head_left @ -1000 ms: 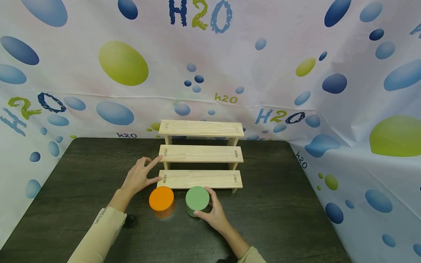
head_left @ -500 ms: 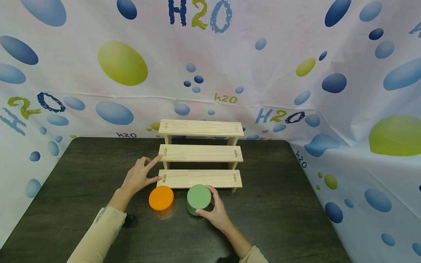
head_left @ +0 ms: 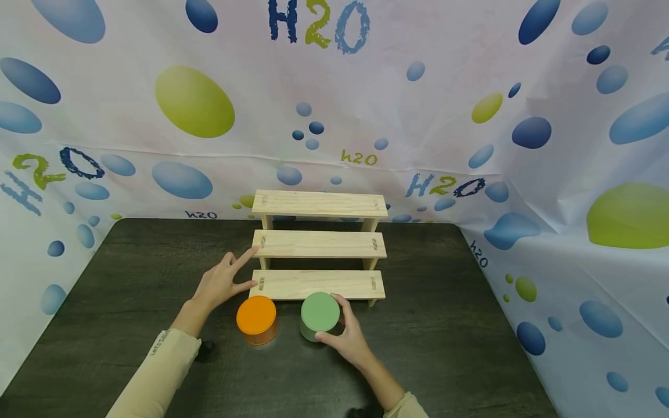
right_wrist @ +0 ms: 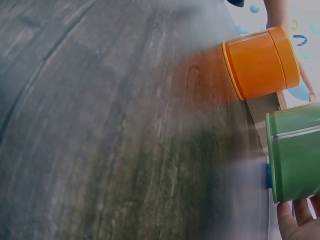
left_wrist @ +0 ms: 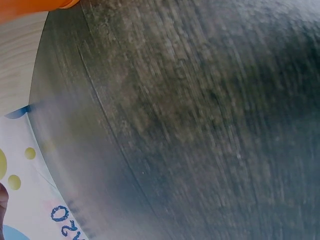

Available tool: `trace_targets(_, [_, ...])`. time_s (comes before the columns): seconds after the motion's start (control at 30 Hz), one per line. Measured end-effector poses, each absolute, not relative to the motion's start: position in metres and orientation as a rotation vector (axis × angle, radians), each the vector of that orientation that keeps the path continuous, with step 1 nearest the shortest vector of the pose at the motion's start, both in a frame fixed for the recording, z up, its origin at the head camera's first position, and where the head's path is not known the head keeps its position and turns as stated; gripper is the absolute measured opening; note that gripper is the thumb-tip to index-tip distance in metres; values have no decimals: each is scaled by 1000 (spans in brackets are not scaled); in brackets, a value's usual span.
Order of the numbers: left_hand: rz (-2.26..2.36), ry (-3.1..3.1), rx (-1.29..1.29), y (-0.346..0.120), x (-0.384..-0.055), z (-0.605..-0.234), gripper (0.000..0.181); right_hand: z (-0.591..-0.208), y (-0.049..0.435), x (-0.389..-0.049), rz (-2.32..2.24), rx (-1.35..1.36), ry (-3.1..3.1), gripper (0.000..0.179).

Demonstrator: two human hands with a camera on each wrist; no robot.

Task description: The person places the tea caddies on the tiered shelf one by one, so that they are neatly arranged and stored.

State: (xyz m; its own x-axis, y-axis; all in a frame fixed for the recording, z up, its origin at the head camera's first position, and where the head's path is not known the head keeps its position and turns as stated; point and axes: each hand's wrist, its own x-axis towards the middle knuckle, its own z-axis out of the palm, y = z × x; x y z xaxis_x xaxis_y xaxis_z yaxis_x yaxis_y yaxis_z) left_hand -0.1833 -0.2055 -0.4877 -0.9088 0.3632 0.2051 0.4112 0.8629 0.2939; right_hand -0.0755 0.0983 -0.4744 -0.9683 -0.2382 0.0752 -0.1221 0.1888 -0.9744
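Observation:
My right hand (head_left: 349, 341) holds a round green canister (head_left: 320, 312) by its right side, thumb at the front and fingers round the back. In the right wrist view, fingertips (right_wrist: 286, 220) press the side of the green canister (right_wrist: 295, 160). To its left stands a matching orange canister (head_left: 256, 318), upright and apart from it. Both are in front of a three-tier wooden step shelf (head_left: 319, 244). My left hand (head_left: 216, 283) is at the shelf's left end, index fingertip at the middle board and thumb tip at the lowest board.
The dark wood-grain table (head_left: 444, 325) extends on both sides of the shelf. A white printed backdrop (head_left: 334, 87) with blue and green ovals rises behind the table and along its sides. The orange canister lies between my left forearm and the green canister.
The green canister has slid a little to the right with my right hand, widening the gap to the orange one. My left hand keeps its place at the shelf.

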Motion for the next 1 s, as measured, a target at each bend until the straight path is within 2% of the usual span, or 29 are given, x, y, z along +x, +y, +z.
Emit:
trace_targets(0.7, [-463,-2934,-579,-205,-182,-488,85,-473,105,-75,-1989,-454,2373,74])
trace_targets(1.0, [-455,-2936,-573,-205,-182,-488,84,-471,105,-74,-2001,-375,2382,74])
